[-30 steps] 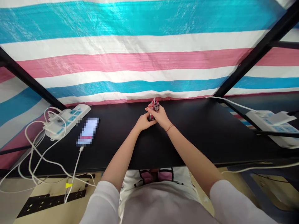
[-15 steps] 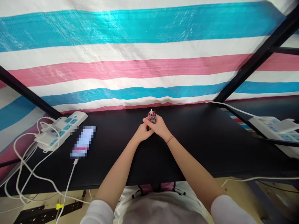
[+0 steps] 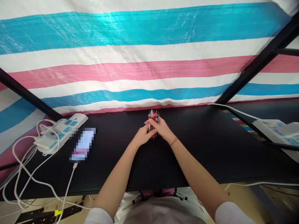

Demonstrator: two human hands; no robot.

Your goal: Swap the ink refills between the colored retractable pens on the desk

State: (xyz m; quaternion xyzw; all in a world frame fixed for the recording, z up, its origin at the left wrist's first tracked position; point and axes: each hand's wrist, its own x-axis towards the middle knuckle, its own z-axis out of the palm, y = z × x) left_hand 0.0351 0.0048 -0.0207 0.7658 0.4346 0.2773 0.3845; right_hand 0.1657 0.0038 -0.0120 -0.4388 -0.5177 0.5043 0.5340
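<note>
A bundle of several pens [image 3: 154, 115], with red, white and dark tops, lies or leans over the black table [image 3: 187, 149] near its middle. My left hand [image 3: 143, 134] is wrapped round the bundle from the left, its thumb across the lower part. From the right, my right hand [image 3: 161, 127] closes on the same pens, its fingers reaching over them toward my left hand. A thin red string is round my right wrist. Parts of the pens are hidden behind the fingers.
A phone [image 3: 83, 144] on a white cable lies at the left, beside a white power strip [image 3: 63, 133] with tangled cables. Another power strip [image 3: 277, 132] is at the right. Striped sheeting [image 3: 140, 71] hangs behind the table between black bars.
The pens now show more of their length, pointing away from me, where mostly their tops showed before. Both hands have shifted their hold and my right hand has moved slightly right.
</note>
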